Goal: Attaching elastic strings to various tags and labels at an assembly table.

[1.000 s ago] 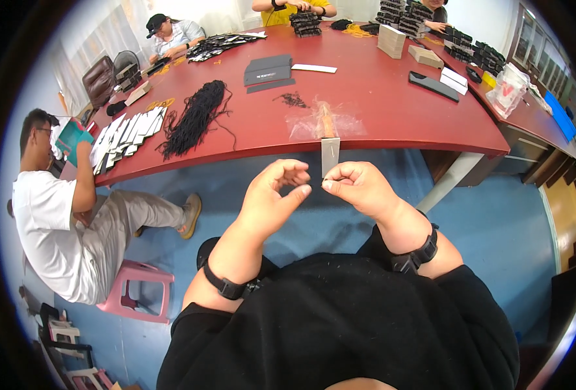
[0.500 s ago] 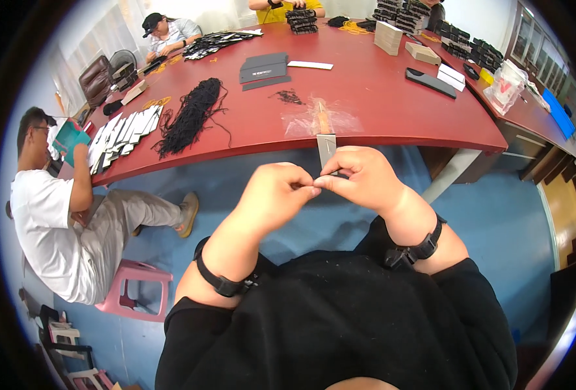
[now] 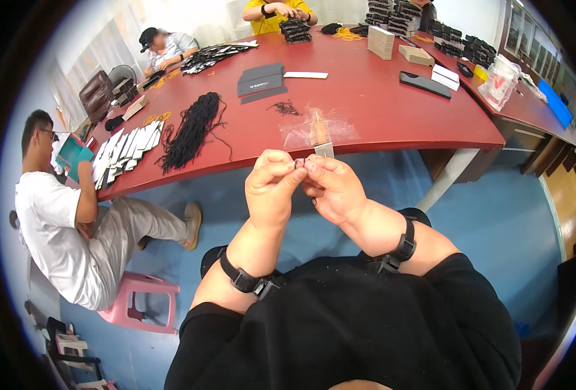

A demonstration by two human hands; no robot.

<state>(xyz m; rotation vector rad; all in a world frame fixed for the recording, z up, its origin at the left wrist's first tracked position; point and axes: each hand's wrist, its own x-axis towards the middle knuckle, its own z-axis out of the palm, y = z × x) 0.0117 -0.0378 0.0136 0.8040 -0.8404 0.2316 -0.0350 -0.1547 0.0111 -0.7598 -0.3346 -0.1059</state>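
Just off the table's near edge, my left hand (image 3: 268, 185) and my right hand (image 3: 333, 188) meet, each with thumb and forefinger pinched together. Whatever sits between the fingertips is too small to make out. Under the curled fingers of my right hand a small dark bit (image 3: 314, 202) shows. Right beyond my fingers, a flat grey metal piece (image 3: 324, 151) juts over the table edge, with a tan part behind it under clear tape (image 3: 294, 133). A bundle of black cords (image 3: 194, 130) lies on the table to the left.
On the red table (image 3: 379, 97) are small black scraps (image 3: 286, 107), a dark grey card piece (image 3: 260, 79), white strips (image 3: 129, 151) and a black case (image 3: 425, 85). One person sits at left on a pink stool (image 3: 142, 302). Other people work across the table.
Both hands have risen and shifted slightly left, with fingertips still together. My right hand has turned so its curled fingers show. The view has tilted a little.
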